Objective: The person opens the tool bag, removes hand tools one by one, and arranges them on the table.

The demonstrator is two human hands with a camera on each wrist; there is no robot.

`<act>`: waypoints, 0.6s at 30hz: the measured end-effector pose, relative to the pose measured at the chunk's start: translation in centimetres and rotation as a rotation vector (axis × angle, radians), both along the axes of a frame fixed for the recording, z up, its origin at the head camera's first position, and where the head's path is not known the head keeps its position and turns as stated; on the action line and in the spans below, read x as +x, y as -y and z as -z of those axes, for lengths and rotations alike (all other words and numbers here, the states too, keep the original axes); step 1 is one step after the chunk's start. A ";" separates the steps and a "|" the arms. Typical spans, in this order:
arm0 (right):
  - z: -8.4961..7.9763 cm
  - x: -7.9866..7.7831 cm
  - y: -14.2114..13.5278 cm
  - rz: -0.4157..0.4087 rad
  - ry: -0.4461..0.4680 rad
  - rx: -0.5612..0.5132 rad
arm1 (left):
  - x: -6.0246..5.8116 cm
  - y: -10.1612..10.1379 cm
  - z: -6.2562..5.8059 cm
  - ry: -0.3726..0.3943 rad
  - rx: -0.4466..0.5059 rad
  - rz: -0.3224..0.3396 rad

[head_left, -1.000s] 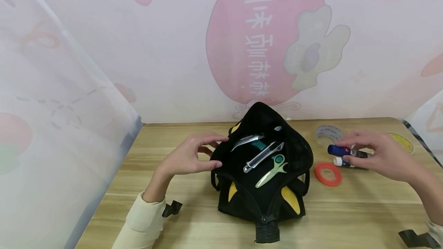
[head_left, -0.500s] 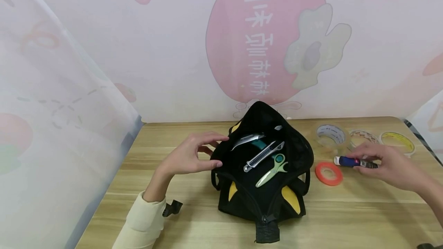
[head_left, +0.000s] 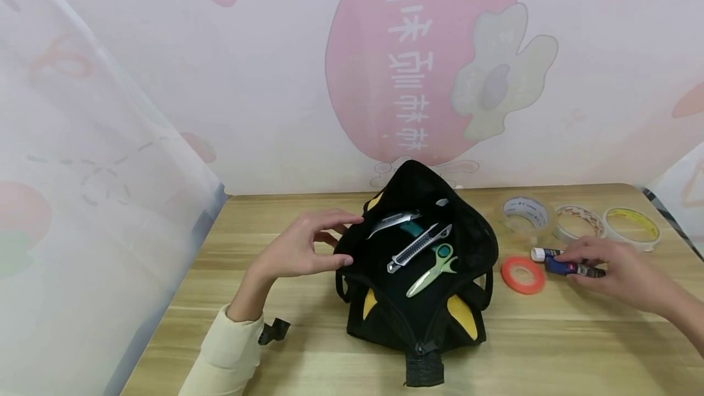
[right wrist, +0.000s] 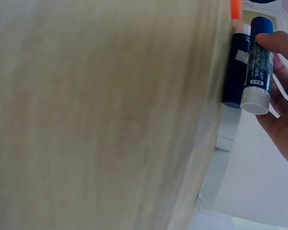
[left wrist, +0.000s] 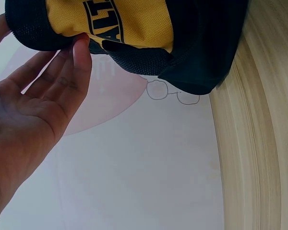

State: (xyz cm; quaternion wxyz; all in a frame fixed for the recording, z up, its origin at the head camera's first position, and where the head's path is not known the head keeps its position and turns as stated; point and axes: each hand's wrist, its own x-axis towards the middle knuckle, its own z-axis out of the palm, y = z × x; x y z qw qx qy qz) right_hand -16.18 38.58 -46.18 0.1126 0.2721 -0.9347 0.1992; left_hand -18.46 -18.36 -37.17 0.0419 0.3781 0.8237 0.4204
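A black bag with yellow patches stands open at the middle of the table. My left hand holds the left side of its mouth, thumb and index fingertip at the rim. In the left wrist view, other fingers touch the outside near a yellow panel. My right hand holds a blue-capped glue stick with a white base, low at the right. Right beside it is a similar white-capped stick. Inside the bag lie a grey utility knife, a second knife and pale green scissors.
Left of the sticks lies a red tape roll. Behind them, along the back right, are a clear tape roll, a whitish roll and a yellow-lined roll. A printed cloth wall rises behind the table.
My right hand has come down and a little right with the blue-capped glue stick, which is now on the near side of the white-capped one. My left hand keeps its hold.
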 end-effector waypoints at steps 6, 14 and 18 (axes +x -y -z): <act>0.7 -0.2 0.5 -0.017 -0.087 0.042 | -0.1 0.1 0.1 0.000 0.002 0.001; 0.8 -0.3 0.7 0.007 -0.122 0.046 | -0.1 0.1 0.2 -0.019 0.004 0.006; 0.6 -0.2 0.8 0.031 -0.087 0.032 | -0.1 0.1 0.1 -0.013 -0.001 0.005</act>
